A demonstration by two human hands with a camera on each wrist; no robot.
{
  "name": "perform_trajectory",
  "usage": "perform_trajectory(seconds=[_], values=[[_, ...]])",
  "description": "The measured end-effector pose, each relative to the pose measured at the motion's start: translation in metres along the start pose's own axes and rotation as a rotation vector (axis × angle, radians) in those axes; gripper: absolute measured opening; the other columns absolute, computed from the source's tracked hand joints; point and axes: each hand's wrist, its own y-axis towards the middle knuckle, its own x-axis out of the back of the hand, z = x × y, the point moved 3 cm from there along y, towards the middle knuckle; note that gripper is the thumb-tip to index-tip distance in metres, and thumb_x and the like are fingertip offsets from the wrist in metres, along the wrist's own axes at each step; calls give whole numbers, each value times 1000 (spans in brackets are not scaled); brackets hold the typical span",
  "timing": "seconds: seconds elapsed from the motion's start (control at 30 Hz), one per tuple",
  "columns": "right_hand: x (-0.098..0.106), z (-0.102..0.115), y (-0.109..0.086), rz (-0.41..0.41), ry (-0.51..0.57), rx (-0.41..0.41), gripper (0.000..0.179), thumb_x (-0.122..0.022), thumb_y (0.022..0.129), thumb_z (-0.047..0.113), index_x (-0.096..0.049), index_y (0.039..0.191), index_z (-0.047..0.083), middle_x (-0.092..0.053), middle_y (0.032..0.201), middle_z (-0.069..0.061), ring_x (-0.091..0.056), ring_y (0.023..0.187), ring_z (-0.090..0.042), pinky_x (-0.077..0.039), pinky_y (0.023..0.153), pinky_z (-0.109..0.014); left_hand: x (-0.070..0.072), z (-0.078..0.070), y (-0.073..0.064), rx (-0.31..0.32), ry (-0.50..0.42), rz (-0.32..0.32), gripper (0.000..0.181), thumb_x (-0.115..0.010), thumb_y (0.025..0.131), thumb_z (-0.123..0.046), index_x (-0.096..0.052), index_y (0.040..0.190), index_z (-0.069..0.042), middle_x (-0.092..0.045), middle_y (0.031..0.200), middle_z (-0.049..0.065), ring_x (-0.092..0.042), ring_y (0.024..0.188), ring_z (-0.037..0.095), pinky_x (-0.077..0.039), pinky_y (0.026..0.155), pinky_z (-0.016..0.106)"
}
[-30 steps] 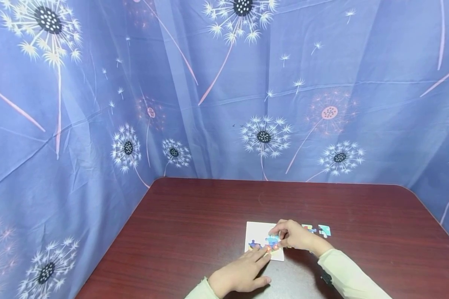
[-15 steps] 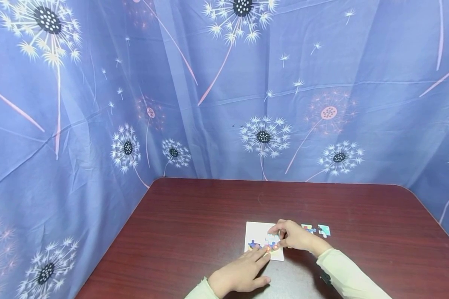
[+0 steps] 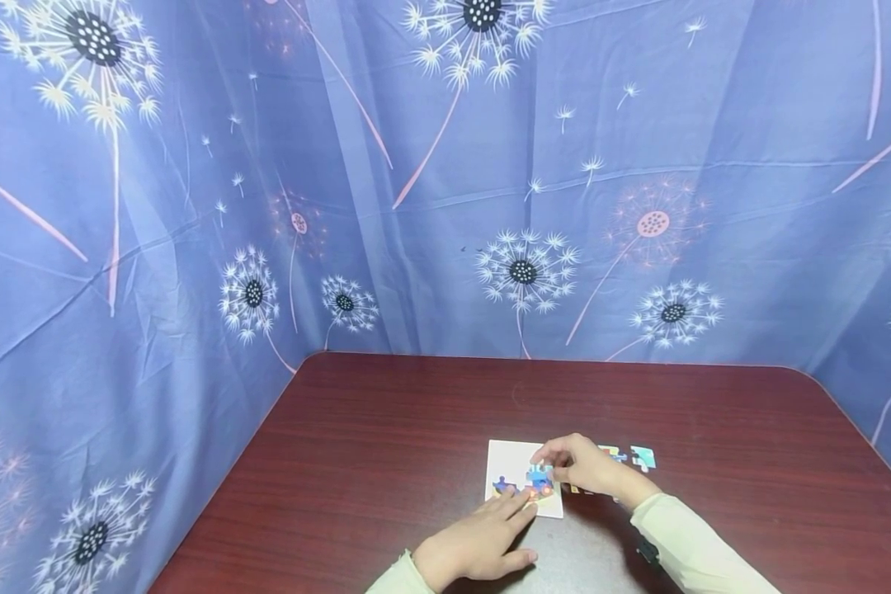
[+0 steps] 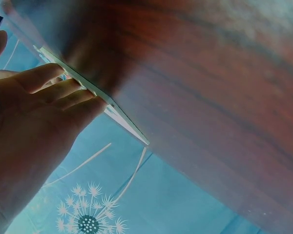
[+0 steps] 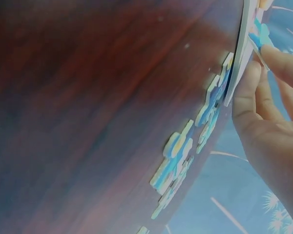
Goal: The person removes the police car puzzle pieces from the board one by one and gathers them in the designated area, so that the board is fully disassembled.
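A white puzzle board [image 3: 506, 455] lies on the table, with several coloured jigsaw pieces on its near part. My left hand [image 3: 478, 540] lies with extended fingers on the board's near edge; in the left wrist view, its fingers [image 4: 71, 100] touch the board [image 4: 124, 124]. Over the board's right side, my right hand [image 3: 594, 469] pinches a blue jigsaw piece [image 3: 539, 473] between thumb and fingers. In the right wrist view that piece [image 5: 258, 38] sits tilted at the board's face. The fingers partly hide it, and I cannot tell whether it is seated.
Several loose jigsaw pieces lie right of the board, among them a teal one [image 3: 643, 458]; more pieces [image 5: 175, 155] show in the right wrist view. My right forearm partly covers some. A patterned blue curtain [image 3: 445, 272] hangs behind the dark red table [image 3: 386, 421].
The piece in my right hand tilted into glare and now shows blue again. My right fingers shifted slightly on it. The left hand stays in place.
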Motion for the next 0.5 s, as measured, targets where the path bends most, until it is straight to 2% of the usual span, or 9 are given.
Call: perform_trajectory(seconds=[0.13,0.27,0.4,0.5], values=[[1,1,-1,3,36,10,22,-61,85,-9,-68,106,-4,-69,81,-13,-57,56,-12,-49,47,-26,-1,1,0,3,0,-9,60,-44,99,-47,-40,146,-10,-33,154,8,-29,142,26,-31,112,35],[3,0,-2,-7,94,39,22,-60,86,-8,-67,107,-6,-69,82,-17,-58,58,-14,-53,49,-32,-2,2,0,5,-2,-12,61,-44,99,-48,-41,146,-10,-32,154,8,-29,142,26,-31,112,35],[10,-2,-4,-35,61,39,22,-62,87,-3,-67,109,-4,-70,89,-14,-59,69,-9,-54,59,-28,-3,2,1,-5,-2,-13,60,-44,99,-47,-40,147,-10,-31,155,8,-29,142,27,-31,112,36],[16,-4,-7,-41,38,9,22,-63,90,2,-67,111,-1,-71,95,-12,-62,75,-12,-54,64,-26,-3,2,1,-12,-5,-17,60,-44,100,-46,-40,147,-10,-30,155,8,-29,141,28,-31,112,36]])
